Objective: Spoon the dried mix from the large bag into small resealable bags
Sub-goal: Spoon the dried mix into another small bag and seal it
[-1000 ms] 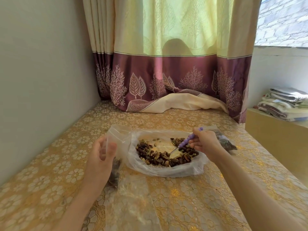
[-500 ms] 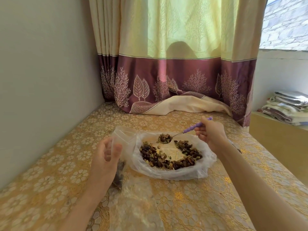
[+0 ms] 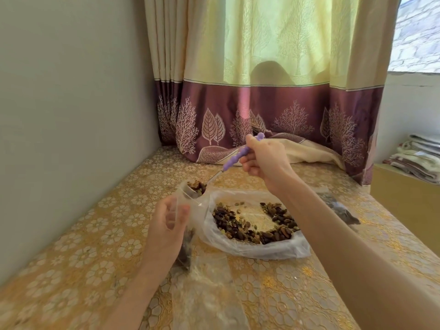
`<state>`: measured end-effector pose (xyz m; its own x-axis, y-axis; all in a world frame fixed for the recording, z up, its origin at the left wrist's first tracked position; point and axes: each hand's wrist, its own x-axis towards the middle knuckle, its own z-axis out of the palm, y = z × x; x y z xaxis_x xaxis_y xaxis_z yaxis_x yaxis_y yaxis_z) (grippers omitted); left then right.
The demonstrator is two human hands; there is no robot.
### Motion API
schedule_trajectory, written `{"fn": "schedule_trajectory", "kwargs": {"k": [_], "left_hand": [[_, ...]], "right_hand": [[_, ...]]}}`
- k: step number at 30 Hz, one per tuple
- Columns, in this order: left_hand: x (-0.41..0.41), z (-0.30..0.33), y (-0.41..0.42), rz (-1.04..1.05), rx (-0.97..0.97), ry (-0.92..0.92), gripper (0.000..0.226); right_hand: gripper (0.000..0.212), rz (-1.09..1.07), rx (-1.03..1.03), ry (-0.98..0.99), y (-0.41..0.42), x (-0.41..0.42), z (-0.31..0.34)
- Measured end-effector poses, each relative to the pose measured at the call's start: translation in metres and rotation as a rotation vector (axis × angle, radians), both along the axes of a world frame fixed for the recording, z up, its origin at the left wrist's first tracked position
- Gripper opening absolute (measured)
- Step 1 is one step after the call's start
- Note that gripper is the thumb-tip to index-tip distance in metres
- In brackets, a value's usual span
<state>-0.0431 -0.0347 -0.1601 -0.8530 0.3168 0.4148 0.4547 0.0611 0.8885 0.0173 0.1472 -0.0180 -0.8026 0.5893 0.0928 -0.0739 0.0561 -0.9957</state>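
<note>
Pinching the purple-handled spoon (image 3: 234,155), the right hand (image 3: 264,160) is holding its loaded bowl at the mouth of the small bag (image 3: 188,198), which the left hand (image 3: 166,225) is gripping upright (beside the large bag (image 3: 252,236) lying open on the desk (image 3: 83,246)).

At your nine o'clock, a plain grey wall (image 3: 71,110). At twelve, a backlit yellow curtain (image 3: 273,44) with a purple leaf-printed hem pooling on your gold floral tablecloth (image 3: 83,246). At two, a window (image 3: 416,32); at three, folded linens (image 3: 416,160) on a beige cabinet (image 3: 404,198).
</note>
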Motion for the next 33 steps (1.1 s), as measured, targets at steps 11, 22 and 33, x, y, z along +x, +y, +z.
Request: {"fn": "schedule_trajectory", "kwargs": {"k": [11, 22, 33], "left_hand": [[0.004, 0.006, 0.001, 0.012, 0.067, 0.002, 0.045], [0.005, 0.005, 0.0, 0.002, 0.113, 0.015, 0.038], [0.009, 0.012, -0.001, -0.024, 0.135, -0.002, 0.094]], "right_hand": [[0.036, -0.044, 0.549, 0.245, -0.035, 0.002, 0.006], [0.038, -0.167, 0.069, 0.345, 0.009, 0.026, -0.014], [0.036, -0.436, 0.111, 0.065, 0.07, 0.056, -0.08]]}}
